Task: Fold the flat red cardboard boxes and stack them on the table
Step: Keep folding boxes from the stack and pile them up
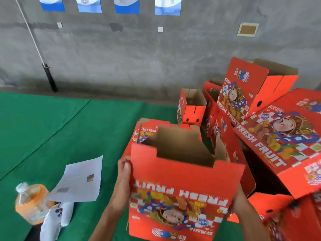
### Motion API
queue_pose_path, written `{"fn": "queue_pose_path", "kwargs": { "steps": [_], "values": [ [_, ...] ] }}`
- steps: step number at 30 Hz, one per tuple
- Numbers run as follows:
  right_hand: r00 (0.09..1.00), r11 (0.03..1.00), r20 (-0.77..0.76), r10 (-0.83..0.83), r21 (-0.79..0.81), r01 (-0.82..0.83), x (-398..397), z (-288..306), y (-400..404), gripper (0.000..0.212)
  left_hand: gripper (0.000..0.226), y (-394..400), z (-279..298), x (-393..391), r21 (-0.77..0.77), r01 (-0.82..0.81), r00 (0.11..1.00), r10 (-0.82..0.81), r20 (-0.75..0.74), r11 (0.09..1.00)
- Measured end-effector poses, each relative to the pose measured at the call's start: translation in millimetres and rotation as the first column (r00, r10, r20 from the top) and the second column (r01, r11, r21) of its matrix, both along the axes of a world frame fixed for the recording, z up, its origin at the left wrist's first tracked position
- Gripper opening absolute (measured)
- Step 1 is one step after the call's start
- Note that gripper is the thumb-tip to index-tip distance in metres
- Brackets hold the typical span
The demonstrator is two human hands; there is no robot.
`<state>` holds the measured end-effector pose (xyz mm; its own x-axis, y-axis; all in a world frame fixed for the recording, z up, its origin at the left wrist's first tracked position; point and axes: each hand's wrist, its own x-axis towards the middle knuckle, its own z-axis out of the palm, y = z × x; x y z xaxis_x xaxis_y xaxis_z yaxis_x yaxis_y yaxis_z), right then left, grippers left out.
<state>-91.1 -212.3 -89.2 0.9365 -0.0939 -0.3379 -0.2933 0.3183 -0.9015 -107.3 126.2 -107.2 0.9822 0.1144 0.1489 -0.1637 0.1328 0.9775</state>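
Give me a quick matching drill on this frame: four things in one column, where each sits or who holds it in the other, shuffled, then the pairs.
Things:
1. box with its top open
2. sheet of paper
3. orange drink bottle
4. pile of folded boxes

Places or states:
A. far right, against the wall
B. bottom left corner, white cap on
C. held between the left hand and right hand
D. on the green table cover, left of the held box

Pairs: 1-C, 2-D, 3-B, 4-A
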Motion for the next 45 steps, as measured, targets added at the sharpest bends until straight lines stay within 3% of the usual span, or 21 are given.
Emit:
{"fn": "queue_pose_path", "kwargs": {
  "steps": [1,5,8,11,14,15,17,19,22,24,27,29,32,36,39,40,41,43,45],
  "values": [
    [0.995,0.995,0.065,0.079,0.060,-0.083,-0.6,12.0,8.2,0.047,0.072,-3.1,-2.0,-4.2,0.062,-0.007,0.998,0.003,0.067,0.998],
    [0.953,0.976,0.235,0.192,-0.146,-0.161,0.7,34.0,23.4,0.047,0.071,-13.1,12.6,-20.2,0.387,-0.017,0.965,-0.085,0.246,0.922],
    [0.923,0.925,0.294,0.248,-0.355,-0.135,-3.7,22.0,14.6,0.047,0.063,-10.8,19.5,-27.3,0.440,-0.011,0.946,-0.133,0.295,0.898],
    [0.942,0.959,0.270,0.200,-0.251,-0.131,-8.7,3.6,-5.2,0.038,0.058,2.8,30.9,-22.2,0.576,-0.131,0.925,-0.109,0.363,0.807],
    [0.952,0.986,0.300,0.061,-0.168,-0.010,-8.2,-0.8,-1.5,0.042,0.063,12.0,38.2,-10.8,0.664,-0.309,0.910,0.009,0.415,0.681],
    [0.940,0.986,0.339,0.042,-0.166,0.016,-13.8,0.8,1.9,0.045,0.068,10.1,40.1,-9.1,0.677,-0.328,0.917,0.048,0.396,0.659],
    [0.925,0.971,0.377,0.042,-0.234,0.051,-23.7,2.0,11.4,0.072,0.078,0.8,37.1,-8.8,0.720,-0.321,0.933,0.077,0.350,0.615],
    [0.913,0.971,0.394,0.107,-0.240,-0.011,-28.0,1.5,18.0,0.088,0.096,-11.5,30.1,-11.1,0.766,-0.271,0.948,0.025,0.317,0.583],
    [0.897,0.941,0.392,0.203,-0.331,-0.069,-29.8,0.7,27.4,0.054,0.091,-18.1,27.2,-10.4,0.824,-0.206,0.943,-0.120,0.312,0.528],
    [0.878,0.903,0.391,0.274,-0.418,-0.096,-27.6,-1.6,27.0,0.040,0.073,-14.5,29.9,-9.3,0.816,-0.163,0.932,-0.184,0.311,0.554],
    [0.887,0.900,0.336,0.317,-0.401,-0.170,-25.0,6.7,17.4,0.046,0.055,-12.4,34.6,-5.4,0.733,-0.064,0.939,-0.208,0.275,0.678],
    [0.862,0.868,0.366,0.351,-0.473,-0.153,-22.7,13.1,12.2,0.047,0.048,-14.1,35.2,-2.4,0.660,-0.001,0.962,-0.180,0.207,0.751],
    [0.854,0.858,0.382,0.355,-0.496,-0.135,-17.9,20.7,20.0,0.037,0.040,-11.1,37.2,3.1,0.620,0.044,0.983,-0.145,0.114,0.784],
    [0.855,0.842,0.418,0.307,-0.538,-0.039,-7.7,25.9,40.2,0.037,0.009,-18.2,49.7,19.6,0.377,0.191,0.982,-0.176,-0.074,0.906],
    [0.852,0.789,0.445,0.276,-0.611,0.063,4.8,25.6,38.8,0.049,0.018,-21.0,51.2,32.4,0.388,0.116,0.993,-0.116,-0.023,0.914],
    [0.857,0.753,0.432,0.282,-0.652,0.081,9.6,26.2,36.5,0.058,0.007,-17.6,50.9,35.1,0.355,0.150,0.989,-0.144,-0.046,0.923],
    [0.867,0.697,0.405,0.291,-0.710,0.097,14.3,27.2,34.6,0.067,0.012,-12.6,49.4,37.1,0.371,0.207,0.978,-0.185,-0.094,0.905],
    [0.901,0.509,0.286,0.327,-0.856,0.087,23.2,30.4,30.4,0.076,0.049,-5.1,39.1,36.6,0.519,0.263,0.964,-0.236,-0.118,0.814],
    [0.917,0.363,0.103,0.385,-0.930,-0.048,28.3,30.7,30.7,0.066,0.068,-5.6,26.7,37.0,0.650,0.201,0.977,-0.196,-0.081,0.733]
  ]
}}
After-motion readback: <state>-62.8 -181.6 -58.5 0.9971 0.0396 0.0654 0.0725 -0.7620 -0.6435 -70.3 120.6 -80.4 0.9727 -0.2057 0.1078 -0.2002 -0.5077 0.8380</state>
